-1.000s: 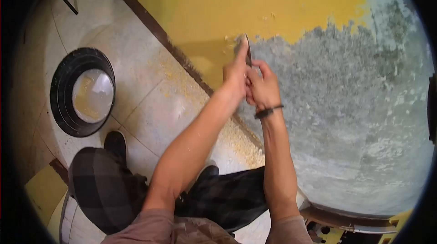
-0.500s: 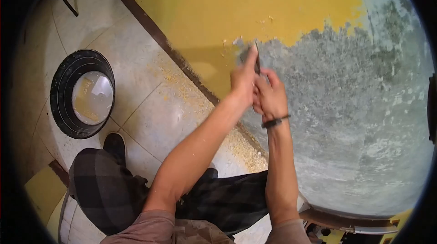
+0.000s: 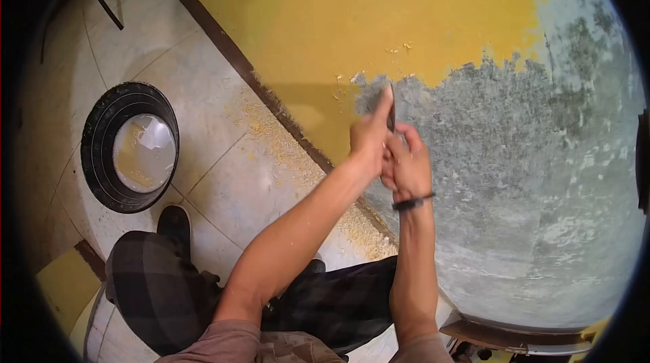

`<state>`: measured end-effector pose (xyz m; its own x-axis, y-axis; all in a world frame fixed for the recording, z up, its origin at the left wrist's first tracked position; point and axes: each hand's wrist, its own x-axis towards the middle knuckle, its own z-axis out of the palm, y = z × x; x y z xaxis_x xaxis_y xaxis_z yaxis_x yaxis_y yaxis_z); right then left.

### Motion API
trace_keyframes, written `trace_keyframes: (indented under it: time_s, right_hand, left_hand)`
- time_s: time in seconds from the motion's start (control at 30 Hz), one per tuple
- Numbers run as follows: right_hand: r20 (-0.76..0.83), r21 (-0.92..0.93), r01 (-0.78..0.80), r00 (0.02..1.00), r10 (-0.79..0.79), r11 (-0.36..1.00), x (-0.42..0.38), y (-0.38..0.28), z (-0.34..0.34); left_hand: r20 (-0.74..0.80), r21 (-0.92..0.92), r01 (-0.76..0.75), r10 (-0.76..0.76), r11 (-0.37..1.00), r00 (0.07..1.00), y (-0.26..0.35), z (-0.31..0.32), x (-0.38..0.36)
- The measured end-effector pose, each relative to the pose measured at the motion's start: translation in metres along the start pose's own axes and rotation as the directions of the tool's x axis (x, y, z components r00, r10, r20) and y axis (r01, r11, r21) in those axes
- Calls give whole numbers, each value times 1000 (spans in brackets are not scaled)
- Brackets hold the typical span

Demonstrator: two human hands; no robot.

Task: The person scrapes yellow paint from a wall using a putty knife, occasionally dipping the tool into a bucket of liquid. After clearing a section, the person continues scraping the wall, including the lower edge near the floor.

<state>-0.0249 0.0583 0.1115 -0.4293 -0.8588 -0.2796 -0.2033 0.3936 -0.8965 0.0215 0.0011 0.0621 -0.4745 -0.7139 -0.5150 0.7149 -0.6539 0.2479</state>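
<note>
A thin dark scraper [image 3: 392,116] stands against the wall, its edge near the border between yellow paint [image 3: 352,17] and bare grey plaster [image 3: 487,133]. My left hand [image 3: 371,134] is closed on it, with one finger stretched along the blade. Just below and to the right, my right hand [image 3: 410,165] is closed round the handle end, which is mostly hidden by the fingers. A black band [image 3: 412,203] circles my right wrist. Small paint flakes [image 3: 355,78] cling to the wall beside the blade.
On the tiled floor at the left stands a black bucket [image 3: 93,153] holding cloudy water. Yellow scrapings [image 3: 281,150] lie along the brown skirting [image 3: 233,55]. My bent knee [image 3: 159,288] and shoe [image 3: 174,227] are below the bucket. Dark thin legs [image 3: 103,3] show at the upper left.
In the view, both hands and the scraper sit slightly lower and to the right. Bucket and wall have shifted similarly, so the camera has moved. The grip looks the same.
</note>
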Motion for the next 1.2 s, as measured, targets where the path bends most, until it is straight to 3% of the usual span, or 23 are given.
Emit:
trace_keyframes:
  time_s: [0.03, 0.1, 0.17, 0.23, 0.3, 0.37, 0.43, 0.5, 0.53, 0.57, 0.63, 0.67, 0.7, 0.77, 0.83, 0.9, 1.03, 1.2]
  right_hand:
    - [-13, 5, -8, 1000, 8, 1000, 5, -9, 8]
    - [102, 31, -9, 995, 6, 999, 20, -23, 24]
    - [87, 49, 5, 996, -10, 999, 14, -11, 19]
    - [-18, 10, 54, 998, -54, 998, 3, 11, 8]
    - [-3, 5, -18, 1000, 19, 1000, 9, 1, 9]
    - [90, 59, 44, 995, -49, 997, 19, -8, 20]
    - [101, 68, -15, 995, 8, 998, 13, -3, 18]
    - [-21, -56, 136, 990, -137, 989, 5, 26, 4]
    - [-36, 48, 31, 999, -29, 998, -3, 20, 3]
    - [-27, 46, 37, 999, -36, 998, 3, 14, 9]
    - [41, 12, 77, 996, -77, 997, 22, 5, 21]
    - [129, 76, -3, 992, -7, 997, 33, 2, 22]
    - [114, 91, -35, 993, 25, 995, 35, 0, 27]
    - [50, 66, 23, 998, -26, 998, 31, 10, 36]
    - [19, -134, 297, 955, -297, 945, 56, 54, 35]
    - [156, 76, 54, 986, -65, 996, 19, 30, 21]
    - [318, 345, -113, 948, -3, 932, -24, 16, -8]
    - [288, 388, -110, 958, -8, 915, -46, 7, -37]
  left_hand:
    - [65, -77, -43, 48, 996, 997, 7, -3, 7]
    - [43, -56, 57, -55, 997, 998, 23, -10, 7]
    - [42, -42, 101, -99, 994, 994, 22, -9, 6]
    - [2, 69, 22, -22, 997, 1000, -5, -12, 12]
    - [-48, 71, 30, -27, 997, 998, 7, -3, 6]
    - [39, 6, 114, -114, 993, 993, 18, -15, 21]
    - [72, 24, 170, -171, 985, 983, 16, -20, 10]
    - [86, 86, 115, -122, 990, 989, -18, -22, 21]
    - [-40, 214, 103, -96, 971, 995, -15, -14, 6]
    - [-40, 210, 93, -86, 973, 995, -5, -14, 12]
    - [19, 33, 87, -87, 996, 996, 9, -20, 28]
    - [15, 40, 109, -110, 993, 994, 7, -27, 30]
    - [28, 27, 117, -118, 993, 993, 11, -32, 32]
    - [71, 33, 102, -104, 994, 992, 26, -32, 34]
    - [109, 83, 31, -40, 996, 993, 14, -45, 47]
    - [232, 160, 33, -70, 987, 970, 5, -52, 37]
    - [211, 289, 114, -180, 950, 961, 6, -30, -34]
    - [295, 399, -3, -125, 917, 947, -17, -23, -64]
